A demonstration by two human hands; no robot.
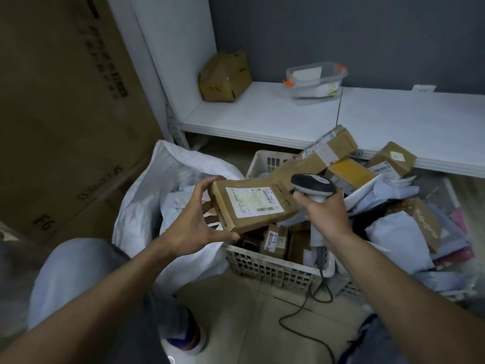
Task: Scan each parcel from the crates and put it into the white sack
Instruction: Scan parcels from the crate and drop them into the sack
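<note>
Brown carton (pixel 65 114) fills the left side; grey wall and white shelf (pixel 262 116) behind. White woven sack (pixel 147 206) stands open on beige floor tiles, touching a white lattice plastic crate (pixel 267 266) heaped with boxes and mailers. Long flat cardboard parcel (pixel 252 206), label up, sits above the sack-crate border. Left hand (pixel 194 227) spans its left end, fingers spread wide, gripping. Right hand (pixel 325 211) wraps the grey scanner (pixel 313 185) handle, head at the parcel's right end.
</note>
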